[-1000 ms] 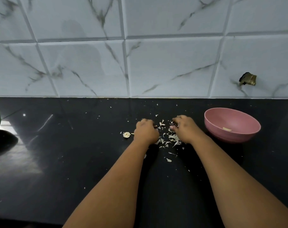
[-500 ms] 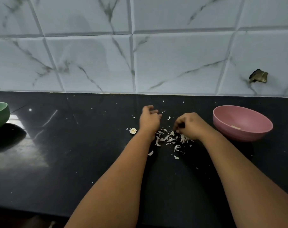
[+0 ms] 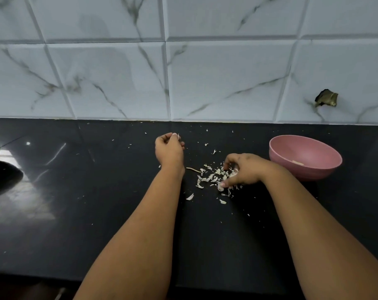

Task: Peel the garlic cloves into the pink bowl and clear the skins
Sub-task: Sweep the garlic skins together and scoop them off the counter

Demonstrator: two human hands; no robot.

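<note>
I see my right hand (image 3: 241,169) clawed down over the heap of garlic skins (image 3: 212,177) on the black table (image 3: 97,213), just left of the pink bowl (image 3: 305,156) — my left hand (image 3: 169,149), further back, pinches a pale scrap.

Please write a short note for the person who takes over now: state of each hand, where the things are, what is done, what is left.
Left hand: raised over the counter, fingers curled, pinching a bit of skin.
Right hand: fingers curled, gathering the skin pile.
Pink bowl: on the right, a pale piece inside; cannot tell if it is a clove.
Done: peeling seems finished, no whole cloves in view.
Left: collect the pile and the loose flakes around it, then discard them.
</note>
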